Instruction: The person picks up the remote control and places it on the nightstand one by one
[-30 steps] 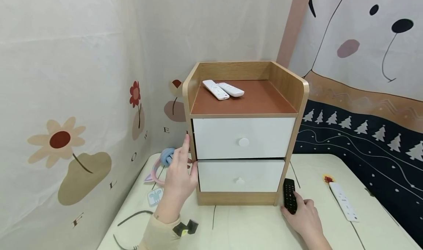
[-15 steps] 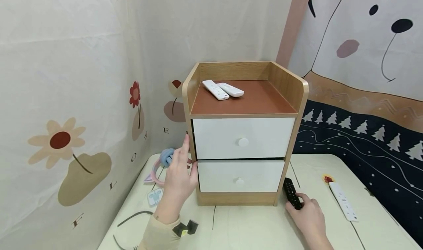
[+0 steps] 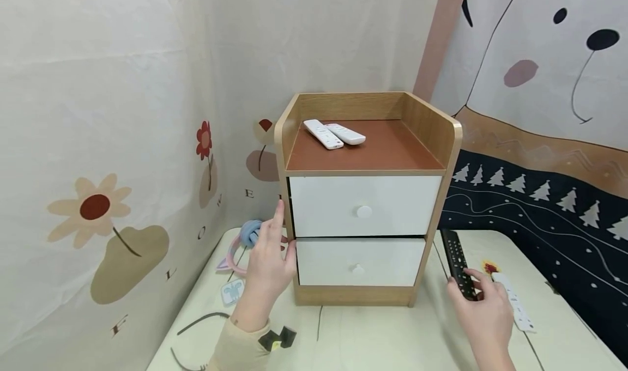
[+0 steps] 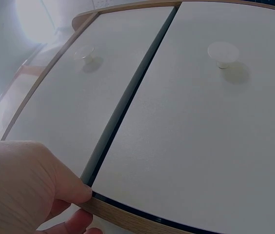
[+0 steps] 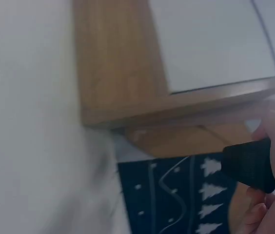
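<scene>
A small wooden cabinet with two white drawers stands on the table. At its left side is my left hand, index finger extended upward. The left wrist view shows the thumb touching the front edge, with other fingertips beside the wooden edge. Both the upper drawer and lower drawer have round white knobs. My right hand holds a black remote control by its near end, right of the cabinet. In the blurred right wrist view the remote shows partly.
Two white remotes lie overlapping on the cabinet's brown top. A white power strip is on the table at right, partly behind my right hand. Left of the cabinet are a blue-and-pink headband-like item, a small square case and grey cables.
My right hand has picked the black remote up from beside the cabinet's base and moved it rightward, away from the cabinet. The left hand keeps its place at the cabinet's side.
</scene>
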The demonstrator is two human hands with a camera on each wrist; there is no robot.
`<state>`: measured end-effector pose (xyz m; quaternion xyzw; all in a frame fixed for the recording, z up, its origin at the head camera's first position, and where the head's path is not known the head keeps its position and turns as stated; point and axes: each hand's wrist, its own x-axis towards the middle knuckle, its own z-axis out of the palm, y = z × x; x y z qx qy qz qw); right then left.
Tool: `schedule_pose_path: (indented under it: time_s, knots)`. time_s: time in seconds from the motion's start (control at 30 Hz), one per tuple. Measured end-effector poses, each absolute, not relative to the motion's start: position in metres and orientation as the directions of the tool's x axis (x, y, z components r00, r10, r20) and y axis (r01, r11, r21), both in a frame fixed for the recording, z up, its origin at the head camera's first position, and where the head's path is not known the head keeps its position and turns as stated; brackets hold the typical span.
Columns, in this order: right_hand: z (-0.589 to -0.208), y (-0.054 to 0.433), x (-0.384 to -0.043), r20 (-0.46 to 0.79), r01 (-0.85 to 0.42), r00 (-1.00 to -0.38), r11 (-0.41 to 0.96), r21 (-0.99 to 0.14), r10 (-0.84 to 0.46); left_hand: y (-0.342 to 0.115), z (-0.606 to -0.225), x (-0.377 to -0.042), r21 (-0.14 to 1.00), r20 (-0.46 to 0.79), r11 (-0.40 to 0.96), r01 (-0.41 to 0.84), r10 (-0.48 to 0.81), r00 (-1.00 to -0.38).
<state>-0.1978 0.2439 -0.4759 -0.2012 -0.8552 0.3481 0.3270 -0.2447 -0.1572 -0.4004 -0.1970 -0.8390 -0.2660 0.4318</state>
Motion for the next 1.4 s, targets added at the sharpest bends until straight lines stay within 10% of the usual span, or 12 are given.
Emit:
schedule_pose_path:
  time_s: [0.33, 0.57, 1.4]
  knots:
    - [-0.422, 0.216, -0.178, 0.81, -0.401, -0.331, 0.705, -0.585, 0.484, -0.157, -0.401, -0.245, 0.287, 0.82, 0.782, 0.553, 0.098, -0.564]
    - [-0.374, 0.191, -0.167, 0.893, -0.609, -0.192, 0.664, -0.433, 0.406, -0.157, -0.4, -0.244, 0.29, 0.812, 0.786, 0.547, 0.1, -0.574]
    - [-0.276, 0.159, -0.213, 0.896, -0.432, -0.437, 0.855, -0.288, 0.081, -0.157, -0.399, -0.243, 0.294, 0.811, 0.782, 0.55, 0.101, -0.576]
